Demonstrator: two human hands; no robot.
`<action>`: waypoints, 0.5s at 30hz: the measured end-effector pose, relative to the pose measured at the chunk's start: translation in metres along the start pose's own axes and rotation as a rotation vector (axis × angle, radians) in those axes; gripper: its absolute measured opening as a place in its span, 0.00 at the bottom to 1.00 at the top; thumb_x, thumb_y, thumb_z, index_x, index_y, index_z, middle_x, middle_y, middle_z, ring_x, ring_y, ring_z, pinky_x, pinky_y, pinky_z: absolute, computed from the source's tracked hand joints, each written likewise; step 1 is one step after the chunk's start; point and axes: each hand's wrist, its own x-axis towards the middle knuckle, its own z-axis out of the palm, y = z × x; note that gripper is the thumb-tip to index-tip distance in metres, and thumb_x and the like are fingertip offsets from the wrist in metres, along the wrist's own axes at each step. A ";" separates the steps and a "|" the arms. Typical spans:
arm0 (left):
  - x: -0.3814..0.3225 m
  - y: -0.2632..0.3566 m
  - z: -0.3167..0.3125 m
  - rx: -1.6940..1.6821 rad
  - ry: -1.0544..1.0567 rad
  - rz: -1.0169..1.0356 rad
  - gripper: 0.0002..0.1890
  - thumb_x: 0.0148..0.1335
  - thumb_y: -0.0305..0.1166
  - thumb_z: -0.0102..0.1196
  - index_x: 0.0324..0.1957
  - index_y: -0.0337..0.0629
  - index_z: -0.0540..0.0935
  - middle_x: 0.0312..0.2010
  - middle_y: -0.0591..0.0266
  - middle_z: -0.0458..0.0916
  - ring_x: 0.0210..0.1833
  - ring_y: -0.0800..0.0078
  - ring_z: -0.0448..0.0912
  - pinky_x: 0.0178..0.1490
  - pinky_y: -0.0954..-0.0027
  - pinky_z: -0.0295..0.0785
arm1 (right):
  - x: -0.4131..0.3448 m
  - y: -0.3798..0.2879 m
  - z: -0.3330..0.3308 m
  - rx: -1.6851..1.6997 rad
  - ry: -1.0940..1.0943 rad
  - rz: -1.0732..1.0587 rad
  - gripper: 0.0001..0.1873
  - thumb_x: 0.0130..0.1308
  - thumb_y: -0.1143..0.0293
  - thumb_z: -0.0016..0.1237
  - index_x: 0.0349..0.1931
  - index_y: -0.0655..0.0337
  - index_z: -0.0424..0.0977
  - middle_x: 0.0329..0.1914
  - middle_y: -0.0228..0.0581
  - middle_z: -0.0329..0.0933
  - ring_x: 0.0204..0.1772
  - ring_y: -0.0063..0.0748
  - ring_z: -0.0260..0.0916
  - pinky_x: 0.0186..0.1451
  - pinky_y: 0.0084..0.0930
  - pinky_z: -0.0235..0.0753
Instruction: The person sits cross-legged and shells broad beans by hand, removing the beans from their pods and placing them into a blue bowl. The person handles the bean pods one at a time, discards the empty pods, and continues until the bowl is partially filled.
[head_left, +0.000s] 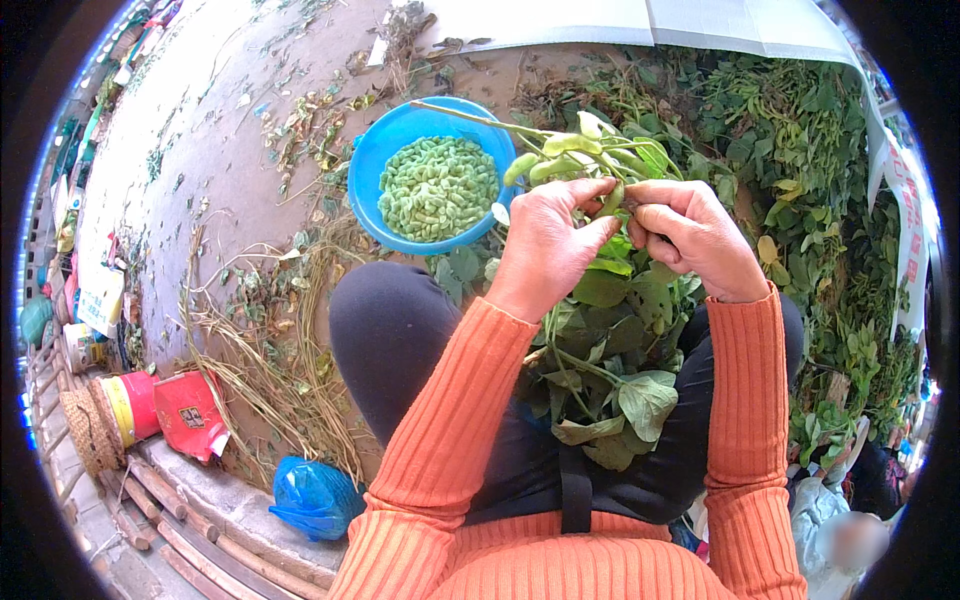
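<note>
A soybean stalk (484, 120) with plump green pods (570, 144) and several leaves stretches across in front of me. My left hand (551, 244) pinches one soybean pod (613, 201) on it between thumb and forefinger. From the other side, the bent fingers of my right hand (694, 236) close on the same pod; their tips are partly hidden. Below both hands, broad green leaves (649, 405) hang over my lap between my knees. Just left of the stalk's pods stands a blue plastic basin (364, 195) holding a heap of small green pods or beans (439, 187).
Piled soybean plants (810, 187) lie along the right. Dry stalks (307, 375) and leaf scraps litter the ground at left. A tied blue plastic bag (315, 495), a red bag (191, 412) and wooden poles (225, 555) lie lower left. Another person (817, 517) is at lower right.
</note>
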 end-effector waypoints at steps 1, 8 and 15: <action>0.000 0.002 0.000 0.014 -0.005 -0.010 0.20 0.50 0.23 0.63 0.48 0.34 0.80 0.35 0.61 0.82 0.36 0.81 0.76 0.41 0.76 0.73 | 0.000 0.001 0.000 -0.003 0.002 -0.004 0.08 0.63 0.75 0.38 0.33 0.63 0.73 0.22 0.25 0.69 0.17 0.07 0.52 0.15 0.10 0.46; -0.001 0.002 0.004 0.096 0.068 0.027 0.18 0.51 0.23 0.62 0.47 0.33 0.80 0.36 0.60 0.82 0.37 0.80 0.76 0.44 0.76 0.72 | 0.004 0.006 0.002 -0.213 0.040 -0.138 0.09 0.62 0.76 0.38 0.32 0.66 0.74 0.21 0.26 0.71 0.19 0.09 0.57 0.18 0.12 0.55; 0.001 -0.007 0.008 -0.086 0.101 -0.032 0.15 0.56 0.25 0.59 0.45 0.30 0.80 0.35 0.60 0.83 0.37 0.81 0.76 0.45 0.76 0.71 | 0.008 0.014 0.009 -0.400 0.110 -0.278 0.09 0.62 0.77 0.37 0.31 0.68 0.73 0.20 0.26 0.71 0.20 0.11 0.58 0.22 0.14 0.60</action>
